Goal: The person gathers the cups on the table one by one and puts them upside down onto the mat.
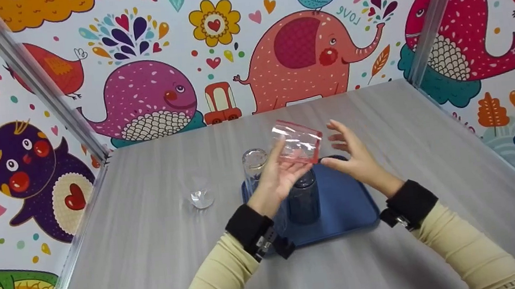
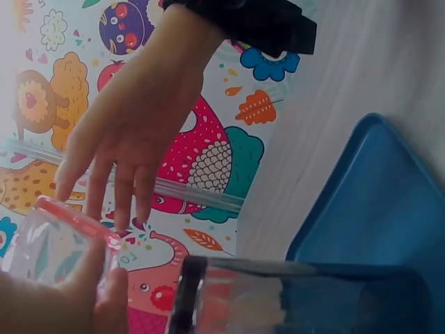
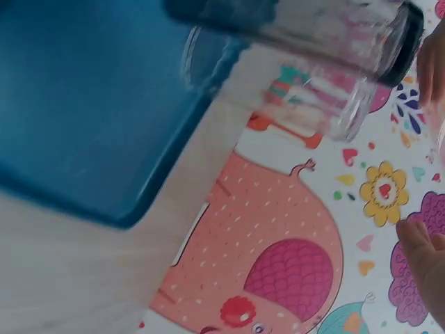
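Observation:
My left hand (image 1: 279, 177) holds a clear plastic piece with pinkish-red edges (image 1: 299, 140) above the tray, thumb on its near face and fingers under it; it looks like a small pouch or case. In the left wrist view, the red edge of the clear piece (image 2: 76, 219) faces my right hand (image 2: 139, 118). That right hand (image 1: 353, 155) is raised just right of it, fingers spread and apart from it. Below the hands, a dark-tinted glass (image 1: 304, 202) stands on the blue tray (image 1: 349, 202). A tall clear glass (image 1: 254, 160) is partly hidden behind my left hand.
A small clear faceted object (image 1: 201, 198) sits on the grey table (image 1: 153, 253), left of the tray. Patterned wall panels (image 1: 145, 94) enclose the table at the back and both sides, with metal corner posts (image 1: 432, 22).

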The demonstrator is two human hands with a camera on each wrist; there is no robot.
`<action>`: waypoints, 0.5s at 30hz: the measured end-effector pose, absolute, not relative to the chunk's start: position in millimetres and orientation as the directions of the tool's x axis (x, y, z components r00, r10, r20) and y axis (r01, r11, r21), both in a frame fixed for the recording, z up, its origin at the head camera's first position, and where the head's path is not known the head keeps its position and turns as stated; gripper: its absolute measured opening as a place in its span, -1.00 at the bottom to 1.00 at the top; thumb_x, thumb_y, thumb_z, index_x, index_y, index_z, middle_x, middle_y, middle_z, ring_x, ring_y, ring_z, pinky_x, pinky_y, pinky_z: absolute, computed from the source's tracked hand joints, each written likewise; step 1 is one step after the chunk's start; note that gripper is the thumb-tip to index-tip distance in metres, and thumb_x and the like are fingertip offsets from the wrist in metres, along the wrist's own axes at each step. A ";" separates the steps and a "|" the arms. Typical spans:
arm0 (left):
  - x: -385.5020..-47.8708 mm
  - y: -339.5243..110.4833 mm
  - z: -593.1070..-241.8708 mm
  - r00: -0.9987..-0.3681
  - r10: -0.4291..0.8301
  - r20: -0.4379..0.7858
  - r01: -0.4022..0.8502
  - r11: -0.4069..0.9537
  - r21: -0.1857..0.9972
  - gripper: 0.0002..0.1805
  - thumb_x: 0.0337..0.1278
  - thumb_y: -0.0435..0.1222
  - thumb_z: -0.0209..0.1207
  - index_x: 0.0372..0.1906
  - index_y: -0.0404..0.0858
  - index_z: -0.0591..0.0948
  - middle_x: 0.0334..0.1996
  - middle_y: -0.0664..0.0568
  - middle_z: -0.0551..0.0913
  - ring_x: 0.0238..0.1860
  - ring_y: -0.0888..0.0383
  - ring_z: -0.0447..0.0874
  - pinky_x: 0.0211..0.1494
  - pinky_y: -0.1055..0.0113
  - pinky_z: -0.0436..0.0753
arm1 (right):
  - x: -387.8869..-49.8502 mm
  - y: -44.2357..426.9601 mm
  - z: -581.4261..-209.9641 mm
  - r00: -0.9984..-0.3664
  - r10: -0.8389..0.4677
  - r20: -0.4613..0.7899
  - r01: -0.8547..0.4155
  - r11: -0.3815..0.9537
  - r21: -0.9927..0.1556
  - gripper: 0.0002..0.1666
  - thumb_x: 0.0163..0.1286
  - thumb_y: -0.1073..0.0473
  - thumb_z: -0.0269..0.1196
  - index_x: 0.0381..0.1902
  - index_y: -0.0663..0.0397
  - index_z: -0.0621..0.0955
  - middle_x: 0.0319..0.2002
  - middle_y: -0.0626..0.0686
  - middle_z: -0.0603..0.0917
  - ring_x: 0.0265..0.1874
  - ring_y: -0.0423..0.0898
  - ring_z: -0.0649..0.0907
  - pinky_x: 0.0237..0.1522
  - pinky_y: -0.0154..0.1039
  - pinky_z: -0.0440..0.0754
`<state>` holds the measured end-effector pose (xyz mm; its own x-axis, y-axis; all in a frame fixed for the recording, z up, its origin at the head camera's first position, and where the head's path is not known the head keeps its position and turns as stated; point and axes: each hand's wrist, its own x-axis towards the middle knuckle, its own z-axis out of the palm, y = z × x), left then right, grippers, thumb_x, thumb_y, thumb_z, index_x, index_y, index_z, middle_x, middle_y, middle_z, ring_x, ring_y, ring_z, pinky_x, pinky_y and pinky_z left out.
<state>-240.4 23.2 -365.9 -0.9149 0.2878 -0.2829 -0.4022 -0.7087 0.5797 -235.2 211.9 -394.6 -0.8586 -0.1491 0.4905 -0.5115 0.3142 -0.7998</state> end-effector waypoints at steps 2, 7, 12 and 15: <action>-239.0 30.6 -367.7 -0.908 0.297 -0.297 -0.418 -0.709 0.569 -0.27 0.23 -0.10 -0.01 0.36 -0.34 -0.01 0.25 -0.44 0.20 0.25 -0.32 0.20 0.24 -0.07 0.28 | -235.4 204.4 -393.7 -0.864 -0.148 0.482 -0.504 0.292 -0.813 -0.07 0.01 0.48 0.31 0.32 0.30 0.15 0.25 0.25 0.29 0.07 -0.02 0.41 0.12 -0.08 0.42; -237.5 43.8 -372.4 -0.892 0.305 -0.334 -0.446 -0.713 0.541 -0.26 0.22 -0.09 0.01 0.31 -0.46 0.04 0.24 -0.42 0.24 0.25 -0.28 0.23 0.25 -0.04 0.27 | -228.2 193.1 -386.8 -0.876 -0.130 0.465 -0.482 0.284 -0.829 -0.12 -0.02 0.56 0.28 0.28 0.42 0.17 0.15 0.34 0.34 -0.04 -0.15 0.43 -0.04 -0.40 0.47; -236.8 49.5 -374.6 -0.883 0.320 -0.344 -0.464 -0.709 0.532 -0.26 0.22 -0.07 0.01 0.29 -0.50 0.07 0.22 -0.41 0.27 0.24 -0.24 0.26 0.26 0.00 0.30 | -217.8 187.9 -375.9 -0.872 -0.126 0.474 -0.489 0.294 -0.821 -0.17 0.00 0.55 0.27 0.23 0.49 0.18 0.08 0.36 0.37 -0.09 -0.11 0.47 -0.09 -0.48 0.46; -236.3 49.7 -374.3 -0.878 0.323 -0.352 -0.472 -0.702 0.533 -0.26 0.22 -0.07 0.02 0.28 -0.49 0.10 0.20 -0.41 0.30 0.22 -0.21 0.30 0.25 0.01 0.32 | -217.6 188.0 -376.0 -0.863 -0.126 0.490 -0.504 0.292 -0.813 -0.20 0.00 0.56 0.28 0.20 0.50 0.20 0.04 0.36 0.39 -0.11 -0.07 0.48 -0.09 -0.45 0.47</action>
<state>-236.3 49.7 -374.3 -0.8785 0.3231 -0.3519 -0.4719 -0.7022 0.5332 -217.6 188.0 -376.0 -0.8625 -0.1259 0.4901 -0.5044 0.2915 -0.8128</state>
